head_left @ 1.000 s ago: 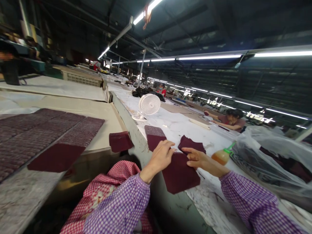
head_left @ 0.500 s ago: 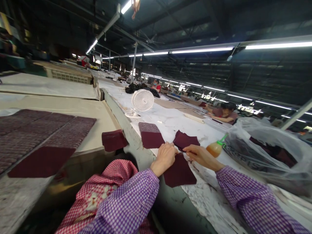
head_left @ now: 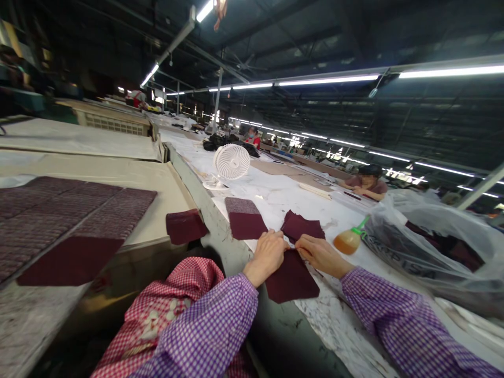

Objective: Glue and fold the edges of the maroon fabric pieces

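A maroon fabric piece (head_left: 293, 278) hangs partly over the table's near edge. My left hand (head_left: 270, 252) is closed on its upper left edge, the fingertips bent down onto the cloth. At the upper right edge of the same piece, my right hand (head_left: 319, 254) pinches with thumb and forefinger, close to the left fingertips. Just beyond both hands lies a pile of maroon pieces (head_left: 302, 227) with uneven edges. Left of that is a maroon piece with a speckled grey band (head_left: 246, 219). The fingers partly hide the upper edge of the held piece.
A white fan (head_left: 231, 161) stands farther up the white-covered table. To my right are a squeeze bottle with amber liquid (head_left: 347, 241) and a clear plastic bag (head_left: 433, 252) holding dark cloth. Stacked maroon pieces (head_left: 86, 215) cover the left table. A co-worker (head_left: 368, 181) leans over the far side.
My right hand has moved left, onto the upper edge of the fabric piece, and its fingers have closed. My left hand stays nearly in place.
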Tool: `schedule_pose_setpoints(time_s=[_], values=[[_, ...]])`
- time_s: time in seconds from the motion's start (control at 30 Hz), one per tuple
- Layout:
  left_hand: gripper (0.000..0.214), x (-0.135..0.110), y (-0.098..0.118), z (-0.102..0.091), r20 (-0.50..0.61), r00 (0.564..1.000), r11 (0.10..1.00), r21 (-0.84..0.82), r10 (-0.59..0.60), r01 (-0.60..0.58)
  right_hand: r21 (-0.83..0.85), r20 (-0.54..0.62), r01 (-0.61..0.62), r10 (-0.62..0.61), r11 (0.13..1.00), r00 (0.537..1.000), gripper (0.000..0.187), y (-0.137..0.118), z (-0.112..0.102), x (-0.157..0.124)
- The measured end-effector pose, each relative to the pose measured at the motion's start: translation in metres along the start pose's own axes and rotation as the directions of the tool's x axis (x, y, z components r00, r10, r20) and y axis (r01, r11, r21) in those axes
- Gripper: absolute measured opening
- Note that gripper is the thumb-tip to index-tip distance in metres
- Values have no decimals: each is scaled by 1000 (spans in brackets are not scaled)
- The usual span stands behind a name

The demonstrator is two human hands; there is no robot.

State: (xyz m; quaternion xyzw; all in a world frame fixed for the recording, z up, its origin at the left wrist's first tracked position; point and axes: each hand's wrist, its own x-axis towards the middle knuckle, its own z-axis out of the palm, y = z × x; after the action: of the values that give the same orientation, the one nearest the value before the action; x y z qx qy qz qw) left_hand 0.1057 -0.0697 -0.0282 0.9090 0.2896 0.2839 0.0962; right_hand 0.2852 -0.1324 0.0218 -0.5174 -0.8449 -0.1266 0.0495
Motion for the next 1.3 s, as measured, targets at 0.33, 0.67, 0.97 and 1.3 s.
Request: schedule_pose_setpoints(time_s=[0.33, 0.67, 0.97, 1.3], values=[[28, -4, 7, -12, 38, 999, 999, 25, 35, -36, -129, 46, 21, -15, 991, 999, 36, 1, -9, -14], [23, -6, 5, -25, 45, 999, 1000, 18, 25, -26, 282, -37, -121, 136, 952, 990, 31, -24, -2, 0], [23, -29, -34, -46, -25, 1000, 1000, -27, 2, -3, 314, -15, -128, 140, 941, 990, 33, -17, 6, -8], [27, -14, -9, -58, -70, 997, 972, -233, -40, 22, 332, -83, -138, 175, 933, 981, 35, -22, 3, -4]])
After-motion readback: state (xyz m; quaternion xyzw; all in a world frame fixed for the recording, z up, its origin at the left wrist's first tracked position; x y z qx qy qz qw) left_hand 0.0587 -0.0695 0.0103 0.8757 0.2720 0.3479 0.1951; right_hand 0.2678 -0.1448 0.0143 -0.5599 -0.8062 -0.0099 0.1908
